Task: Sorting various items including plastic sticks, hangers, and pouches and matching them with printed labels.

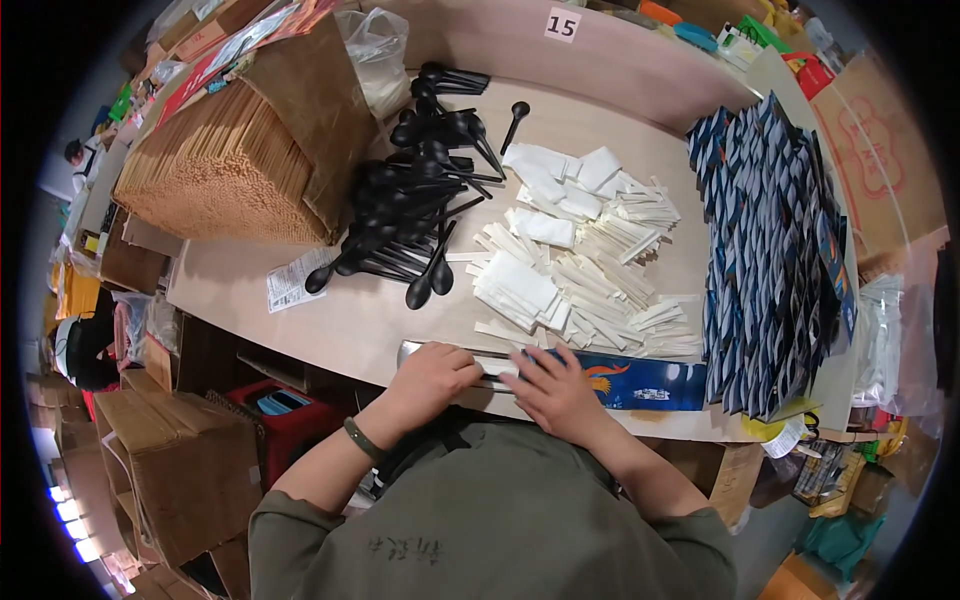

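Tabletop [350,325]: two hands [552,390] at seemingly one blue packet [655,386].

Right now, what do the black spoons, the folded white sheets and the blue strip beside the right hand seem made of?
Black spoons: probably plastic, smooth, with soft highlights.
Folded white sheets: likely tissue paper, matt, with flat folds.
Blue strip: smooth and printed; coated paper or plastic film, I can't tell.

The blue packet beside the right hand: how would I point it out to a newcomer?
Start at the pale table, along its near edge. Just right of the right hand lies the blue packet, stretched along that edge. Unlike the tall blue-and-grey stack at the table's right end, it lies flat, its orange design facing up.
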### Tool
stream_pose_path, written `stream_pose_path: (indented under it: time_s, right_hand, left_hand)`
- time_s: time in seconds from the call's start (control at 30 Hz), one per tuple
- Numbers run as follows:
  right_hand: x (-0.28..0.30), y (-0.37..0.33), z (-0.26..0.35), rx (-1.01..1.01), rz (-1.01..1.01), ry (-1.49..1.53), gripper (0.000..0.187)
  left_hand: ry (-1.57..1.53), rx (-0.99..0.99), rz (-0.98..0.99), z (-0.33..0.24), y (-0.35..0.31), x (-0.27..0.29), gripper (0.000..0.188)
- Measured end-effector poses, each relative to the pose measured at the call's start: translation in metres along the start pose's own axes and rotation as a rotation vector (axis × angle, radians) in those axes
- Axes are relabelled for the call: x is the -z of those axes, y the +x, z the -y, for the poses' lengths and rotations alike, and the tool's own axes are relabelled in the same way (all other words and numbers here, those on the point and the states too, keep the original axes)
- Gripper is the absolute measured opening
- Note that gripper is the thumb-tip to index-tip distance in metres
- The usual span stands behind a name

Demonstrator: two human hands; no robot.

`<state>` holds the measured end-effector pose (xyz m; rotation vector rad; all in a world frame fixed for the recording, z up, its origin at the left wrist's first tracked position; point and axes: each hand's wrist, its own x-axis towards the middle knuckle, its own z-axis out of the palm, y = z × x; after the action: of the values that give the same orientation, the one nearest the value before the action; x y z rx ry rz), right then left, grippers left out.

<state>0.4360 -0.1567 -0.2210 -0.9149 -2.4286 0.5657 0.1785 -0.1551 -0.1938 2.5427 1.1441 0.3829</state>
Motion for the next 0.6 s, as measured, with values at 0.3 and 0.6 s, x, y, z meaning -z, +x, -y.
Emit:
stream_pose_path:
  time_s: [0.3,0.6]
  right_hand:
    - [-0.019,-0.016,-0.001,0.13,0.133,-0.286,0.047]
    - [-0.017,0.007,0.023,0.168,0.195,-0.218,0.052]
  left_hand:
    - [0.395,0.331,-0.723,0.064,0.027,0.197,0.015]
    - [0.502,0.855,-0.439,0.142,0.025,0.281,0.021]
